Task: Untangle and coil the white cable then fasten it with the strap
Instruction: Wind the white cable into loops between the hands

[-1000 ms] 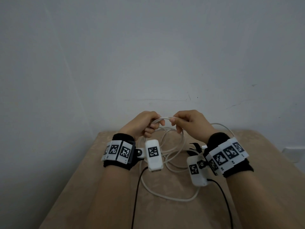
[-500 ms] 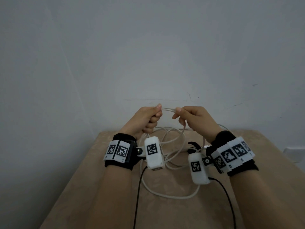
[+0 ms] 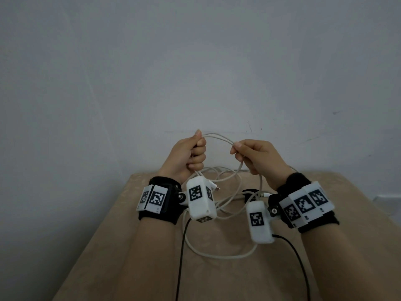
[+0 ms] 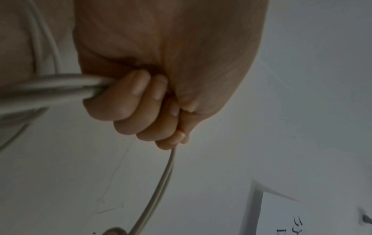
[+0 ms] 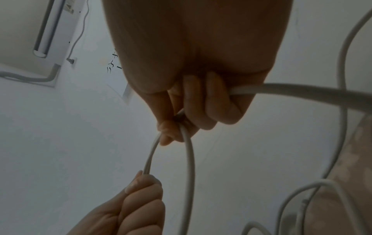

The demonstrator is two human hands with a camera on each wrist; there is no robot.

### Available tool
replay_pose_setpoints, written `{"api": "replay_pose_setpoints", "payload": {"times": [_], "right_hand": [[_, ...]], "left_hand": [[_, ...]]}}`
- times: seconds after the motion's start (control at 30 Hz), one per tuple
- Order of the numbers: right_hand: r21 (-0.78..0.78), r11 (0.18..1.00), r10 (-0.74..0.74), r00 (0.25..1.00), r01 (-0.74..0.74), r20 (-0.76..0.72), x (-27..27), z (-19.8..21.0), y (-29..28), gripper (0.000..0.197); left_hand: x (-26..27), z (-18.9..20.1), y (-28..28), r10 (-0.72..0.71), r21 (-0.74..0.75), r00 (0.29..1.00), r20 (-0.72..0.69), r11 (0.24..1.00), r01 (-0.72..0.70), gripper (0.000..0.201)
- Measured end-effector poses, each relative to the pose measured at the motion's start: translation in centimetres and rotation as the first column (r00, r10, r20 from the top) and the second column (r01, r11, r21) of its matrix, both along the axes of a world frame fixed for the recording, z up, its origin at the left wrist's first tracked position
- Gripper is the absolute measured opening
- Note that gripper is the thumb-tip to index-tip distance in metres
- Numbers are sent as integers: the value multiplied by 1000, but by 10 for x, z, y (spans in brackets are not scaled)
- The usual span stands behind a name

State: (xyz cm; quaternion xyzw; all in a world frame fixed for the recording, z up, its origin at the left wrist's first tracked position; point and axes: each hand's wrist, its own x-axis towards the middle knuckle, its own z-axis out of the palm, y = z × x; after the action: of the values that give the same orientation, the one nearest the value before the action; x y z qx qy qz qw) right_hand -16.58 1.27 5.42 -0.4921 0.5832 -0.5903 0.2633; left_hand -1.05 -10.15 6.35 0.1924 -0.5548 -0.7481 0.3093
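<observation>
Head view: left hand [image 3: 186,157] fisted round the white cable [image 3: 219,137]; right hand [image 3: 258,158] pinches it close by. A short arc spans the two hands, raised above the table [image 3: 112,246]. Remaining loops hang down and lie tangled below, between the wrists; dark strap [image 3: 249,192] near the right wrist, probably.

Left wrist view: fingers [image 4: 128,101] curled tight on several strands.

Right wrist view: thumb and fingers [image 5: 201,103] clamp the strands; slack trails right, so the right hand seems nearer it.
</observation>
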Motion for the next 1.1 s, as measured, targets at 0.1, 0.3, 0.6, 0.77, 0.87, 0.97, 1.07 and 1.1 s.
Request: {"api": "replay_pose_setpoints", "payload": {"times": [0.1,0.3,0.6,0.77,0.87,0.97,1.07,1.1], "right_hand": [[-10,999,-32,999,32,13,-1,-1,0,30],[26,998,-55,997,57,-62,-2,-2,-1,31],[146,989,32,959,10,-283,2,-4,-1,26],[128,992,30,964,4,-263,4,-1,-1,26],[111,994,28,976,-4,-217,5,0,0,26],[89,996,3,990,10,-140,2,3,4,32],[63,998,-12,996,18,-85,-1,5,7,34],[59,998,-20,997,25,-74,-2,6,8,34]], "left_hand": [[2,0,-1,-35,-3,997,62,999,35,41],[7,-2,-1,-72,-58,976,205,995,85,35],[-9,-3,12,-86,-271,865,495,930,248,45],[-9,-3,12,-90,-302,895,437,922,241,45],[-8,-3,12,-80,-295,920,383,934,204,44],[-6,-2,8,-70,-246,952,299,958,148,44],[-1,-2,2,-49,-180,973,226,979,91,43],[0,-2,0,-43,-157,978,202,985,76,43]]}}
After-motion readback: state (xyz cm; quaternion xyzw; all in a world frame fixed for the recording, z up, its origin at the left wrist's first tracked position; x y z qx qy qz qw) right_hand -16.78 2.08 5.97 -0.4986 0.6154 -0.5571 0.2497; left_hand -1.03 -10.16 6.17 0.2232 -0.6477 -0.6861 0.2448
